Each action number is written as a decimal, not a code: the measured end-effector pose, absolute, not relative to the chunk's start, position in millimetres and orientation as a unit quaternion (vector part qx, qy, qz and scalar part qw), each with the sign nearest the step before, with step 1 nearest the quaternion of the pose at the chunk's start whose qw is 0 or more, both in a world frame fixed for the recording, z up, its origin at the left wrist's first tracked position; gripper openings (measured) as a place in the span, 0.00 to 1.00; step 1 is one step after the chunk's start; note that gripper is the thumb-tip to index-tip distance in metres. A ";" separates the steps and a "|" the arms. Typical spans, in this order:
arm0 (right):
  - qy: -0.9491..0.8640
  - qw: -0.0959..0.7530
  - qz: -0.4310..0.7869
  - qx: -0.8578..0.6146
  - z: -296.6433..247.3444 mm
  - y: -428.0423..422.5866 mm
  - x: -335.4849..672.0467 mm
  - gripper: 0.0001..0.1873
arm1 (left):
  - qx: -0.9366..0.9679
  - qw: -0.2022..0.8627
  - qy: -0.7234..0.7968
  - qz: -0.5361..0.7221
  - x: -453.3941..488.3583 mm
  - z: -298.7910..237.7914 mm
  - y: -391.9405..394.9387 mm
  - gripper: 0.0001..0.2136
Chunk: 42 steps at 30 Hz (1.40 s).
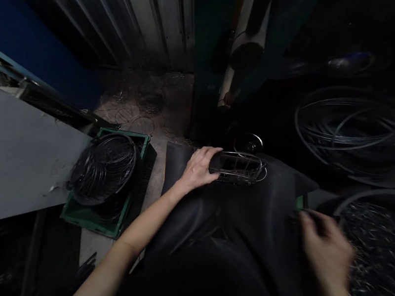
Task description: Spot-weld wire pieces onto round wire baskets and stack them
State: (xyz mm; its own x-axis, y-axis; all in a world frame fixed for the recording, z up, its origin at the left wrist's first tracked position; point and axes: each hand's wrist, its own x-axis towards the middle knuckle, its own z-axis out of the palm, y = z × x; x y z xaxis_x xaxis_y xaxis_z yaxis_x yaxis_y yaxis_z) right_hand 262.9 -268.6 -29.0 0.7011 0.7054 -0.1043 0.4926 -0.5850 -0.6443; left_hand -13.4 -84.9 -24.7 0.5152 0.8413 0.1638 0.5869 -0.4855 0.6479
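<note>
My left hand (200,167) grips one end of a small wire basket frame (239,168) that lies on a black rubber sheet (232,213) draped over my lap. Smeared by motion, my right hand (324,248) hangs over the sheet's right edge. Its fingers look curled near a dark thin tool (316,216), but whether they hold it is unclear.
A green crate (128,207) holding coils of black wire (104,168) stands on the floor at my left, beside a grey table top (4,157). Large wire hoops (361,129) hang in the dark at the right. Corrugated metal shutter (130,2) is ahead.
</note>
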 end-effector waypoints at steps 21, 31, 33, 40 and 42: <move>-0.475 0.487 0.312 -0.664 19.9 -105.5 142.7 0.16 | 0.857 0.093 0.437 0.257 -9.5 14.9 -57.9 0.28; -0.507 0.521 0.186 -0.661 5.8 -84.8 123.0 0.15 | 0.833 0.086 0.435 0.329 -9.8 14.1 -38.3 0.27; -0.507 0.535 0.171 -0.654 4.1 -80.4 121.0 0.14 | 0.827 0.091 0.435 0.346 -9.2 14.1 -33.7 0.27; -0.521 0.555 0.146 -0.631 2.6 -67.0 120.1 0.12 | 0.827 0.093 0.422 0.360 -10.2 12.2 -19.5 0.27; -0.524 0.562 0.140 -0.625 1.5 -64.0 120.8 0.12 | 0.827 0.089 0.422 0.360 -10.1 11.3 -16.9 0.26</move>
State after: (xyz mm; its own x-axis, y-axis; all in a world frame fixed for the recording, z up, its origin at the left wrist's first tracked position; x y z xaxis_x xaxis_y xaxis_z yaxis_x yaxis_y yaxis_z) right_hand 120.8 -64.0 1.5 0.4124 0.8121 0.4127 0.4970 0.1791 -0.8491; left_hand -10.1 -16.9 11.3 0.3843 0.7628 0.5200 0.6341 -0.6275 0.4519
